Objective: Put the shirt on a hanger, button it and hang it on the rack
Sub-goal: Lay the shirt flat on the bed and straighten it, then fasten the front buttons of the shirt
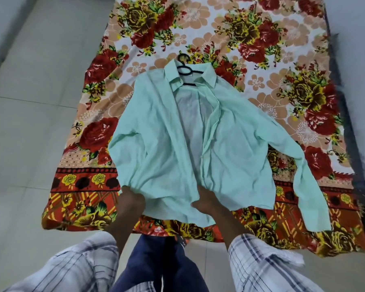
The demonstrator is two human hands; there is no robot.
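Note:
A mint-green long-sleeved shirt (156, 131) lies face up and unbuttoned on a floral sheet. A black hanger (185, 69) sits inside its collar, with the hook poking out above. My left hand (133, 199) grips the bottom hem of the shirt's left front panel. My right hand (207, 202) holds the lower edge of the right front panel near the placket. The two panels are parted, showing the pale inside of the back. One sleeve stretches down to the right edge of the sheet.
The floral sheet (282, 60) covers a mattress on a grey tiled floor (30, 123). A wall runs along the right side. My plaid sleeves and dark blue trousers (156, 262) fill the bottom of the view. No rack is visible.

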